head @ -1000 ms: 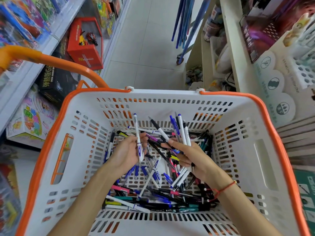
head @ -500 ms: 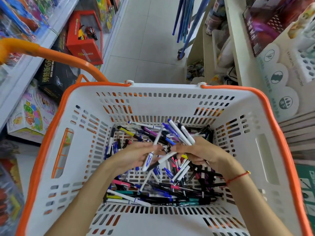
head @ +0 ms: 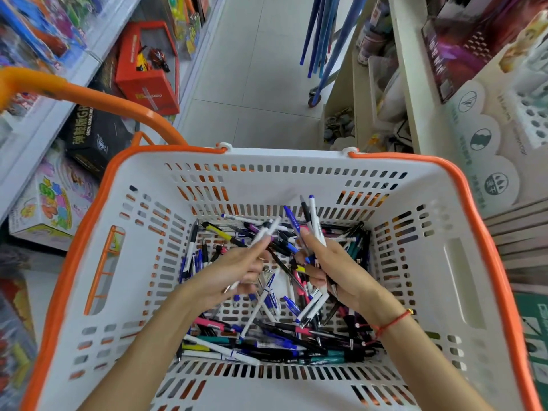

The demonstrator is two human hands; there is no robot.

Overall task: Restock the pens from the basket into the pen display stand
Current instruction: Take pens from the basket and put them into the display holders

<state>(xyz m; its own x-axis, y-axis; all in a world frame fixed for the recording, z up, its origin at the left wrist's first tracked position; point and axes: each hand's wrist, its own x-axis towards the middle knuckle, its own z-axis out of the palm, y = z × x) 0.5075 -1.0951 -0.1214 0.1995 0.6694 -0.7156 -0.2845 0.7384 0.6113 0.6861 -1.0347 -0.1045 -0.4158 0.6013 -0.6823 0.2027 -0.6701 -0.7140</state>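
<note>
While both hands are held inside the white basket [head: 462, 241], a single white pen [head: 264, 232] is pinched in the curled fingers of the left hand [head: 228, 272], its tip angled up toward the basket's far wall; a bundle of several pens [head: 311, 221], white and blue among them, is gripped in the closed right hand [head: 335, 271], the ends being seen above and below the fist; a loose heap of pens [head: 267, 342] is spread over the basket's floor beneath both hands; a red string bracelet [head: 391, 321] is worn on the right wrist; the pen display stand [head: 530, 114] is seen on the shelf beyond the basket's right rim.
</note>
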